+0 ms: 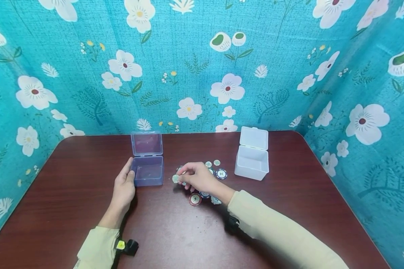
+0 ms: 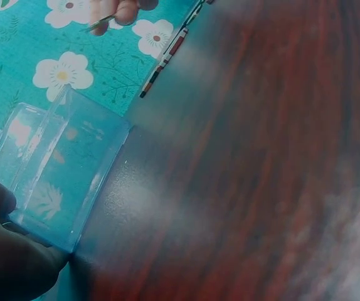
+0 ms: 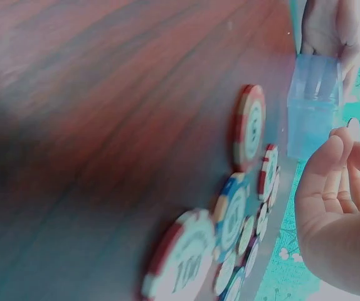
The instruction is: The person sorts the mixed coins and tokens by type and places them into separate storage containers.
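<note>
In the head view my left hand (image 1: 124, 189) holds the left side of a clear bluish plastic box (image 1: 149, 183), whose hinged lid (image 1: 147, 144) stands up behind it. The left wrist view shows the thumb (image 2: 20, 260) and a finger against the box wall. My right hand (image 1: 202, 178) pinches a small silvery coin (image 1: 176, 179) between thumb and fingertips, just right of the box and above the table. Under and around this hand lie poker chips, among them a red one (image 1: 195, 199) and a dark blue one (image 1: 221, 174); the hand hides some of them.
A white plastic box (image 1: 252, 173) with its lid raised stands to the right of the chips. Two more coins, one of them a silvery coin (image 1: 217, 163), lie behind the chips. The brown table (image 1: 175, 239) ends at a flowered turquoise curtain (image 1: 188, 86).
</note>
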Tool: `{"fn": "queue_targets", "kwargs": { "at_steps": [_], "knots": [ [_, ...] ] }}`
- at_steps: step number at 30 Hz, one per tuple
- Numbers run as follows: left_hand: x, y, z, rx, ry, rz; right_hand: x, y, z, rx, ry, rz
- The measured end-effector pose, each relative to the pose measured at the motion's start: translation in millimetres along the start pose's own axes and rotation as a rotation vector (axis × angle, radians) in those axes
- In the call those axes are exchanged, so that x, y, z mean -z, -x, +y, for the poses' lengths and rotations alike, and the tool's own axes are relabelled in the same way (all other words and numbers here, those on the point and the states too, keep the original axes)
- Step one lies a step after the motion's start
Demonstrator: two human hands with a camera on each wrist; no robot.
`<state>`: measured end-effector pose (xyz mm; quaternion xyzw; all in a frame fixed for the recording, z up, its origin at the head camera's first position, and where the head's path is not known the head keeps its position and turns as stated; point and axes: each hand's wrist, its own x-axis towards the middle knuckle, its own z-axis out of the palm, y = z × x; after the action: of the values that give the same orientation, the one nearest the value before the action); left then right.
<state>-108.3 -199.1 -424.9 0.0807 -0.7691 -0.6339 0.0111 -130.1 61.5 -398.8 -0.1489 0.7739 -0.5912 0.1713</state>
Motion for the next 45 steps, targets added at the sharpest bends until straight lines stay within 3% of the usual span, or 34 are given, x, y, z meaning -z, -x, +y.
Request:
{"fn": "queue_targets", "kwargs": {
  "at_steps": [26,45],
  "knots": [
    [0.5,0.2,-0.7,-0.005,0.007,0.008,-37,-38,-23,-0.125,-0.205,0.082],
    [0.2,0.1,1.2,0.010,-0.005,0.020,-47,-50,-30,-0.193,-0.292,0.081]
  ]
}}
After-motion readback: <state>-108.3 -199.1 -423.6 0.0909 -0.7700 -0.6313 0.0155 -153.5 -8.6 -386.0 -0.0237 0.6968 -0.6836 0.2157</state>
